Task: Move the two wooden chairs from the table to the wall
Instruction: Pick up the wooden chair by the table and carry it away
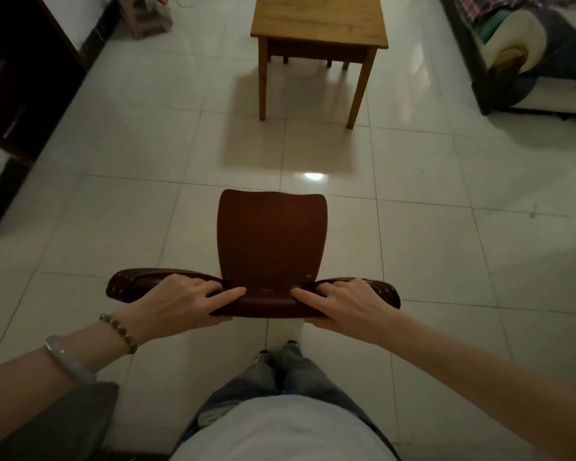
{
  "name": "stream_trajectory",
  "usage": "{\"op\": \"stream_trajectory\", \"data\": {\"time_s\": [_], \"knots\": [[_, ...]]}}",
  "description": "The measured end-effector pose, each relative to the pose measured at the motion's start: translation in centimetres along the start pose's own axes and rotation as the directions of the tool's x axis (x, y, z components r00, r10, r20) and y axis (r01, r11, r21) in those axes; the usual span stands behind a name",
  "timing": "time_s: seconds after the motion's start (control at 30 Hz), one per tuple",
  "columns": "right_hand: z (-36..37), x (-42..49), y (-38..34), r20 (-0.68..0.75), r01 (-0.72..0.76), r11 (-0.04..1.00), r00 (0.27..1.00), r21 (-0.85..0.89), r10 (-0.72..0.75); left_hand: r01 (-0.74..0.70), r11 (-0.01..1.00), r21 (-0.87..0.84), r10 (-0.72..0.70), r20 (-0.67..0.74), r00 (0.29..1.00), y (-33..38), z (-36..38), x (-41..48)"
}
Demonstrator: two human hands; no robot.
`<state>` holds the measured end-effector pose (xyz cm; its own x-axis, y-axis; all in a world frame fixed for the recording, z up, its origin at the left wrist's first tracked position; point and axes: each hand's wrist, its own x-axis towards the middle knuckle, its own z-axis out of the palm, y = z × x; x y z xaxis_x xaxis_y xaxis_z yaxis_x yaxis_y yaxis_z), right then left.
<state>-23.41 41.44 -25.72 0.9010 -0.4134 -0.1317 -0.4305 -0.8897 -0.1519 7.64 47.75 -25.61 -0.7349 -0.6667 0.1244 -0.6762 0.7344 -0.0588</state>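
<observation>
A dark reddish-brown wooden chair [271, 241] stands in front of me on the tiled floor, seen from above, its seat pointing away toward the table. My left hand [180, 302] grips the left part of its carved top rail. On the right part of that rail my right hand [343, 304] is closed. The light wooden table [320, 24] stands farther off at the top centre. Only this one chair is clearly in view; dark legs show under the table's far side.
A dark cabinet [17, 78] lines the left wall, with a cardboard box [147, 15] beyond it. A sofa with a dark cover [539, 61] fills the top right. Pale glossy floor tiles [446, 247] spread around the chair. My feet [278, 352] are just behind it.
</observation>
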Motion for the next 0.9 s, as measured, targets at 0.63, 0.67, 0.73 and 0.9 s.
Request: {"op": "stream_trajectory", "data": {"time_s": [0.63,0.67,0.73,0.9], "knots": [[0.6,-1.8,-12.3,0.149,-0.006,0.998,0.989,0.057,-0.003,-0.053,0.998,-0.016,0.053,0.003,0.999,6.2,-2.0,-9.9],[0.6,-1.8,-12.4,0.146,-0.005,0.998,0.989,0.057,-0.003,-0.057,0.998,-0.022,0.057,-0.002,0.998,6.3,-2.0,-10.1],[0.5,-2.0,-12.7,0.143,-0.005,0.998,0.99,0.067,-0.004,-0.075,0.997,-0.014,0.075,-0.01,0.997,6.5,-2.0,-10.5],[0.8,-2.6,-13.7,0.173,0.052,0.993,0.983,0.102,-0.069,-0.088,0.996,-0.022,0.088,-0.015,0.996,8.0,-2.3,-11.6]]}}
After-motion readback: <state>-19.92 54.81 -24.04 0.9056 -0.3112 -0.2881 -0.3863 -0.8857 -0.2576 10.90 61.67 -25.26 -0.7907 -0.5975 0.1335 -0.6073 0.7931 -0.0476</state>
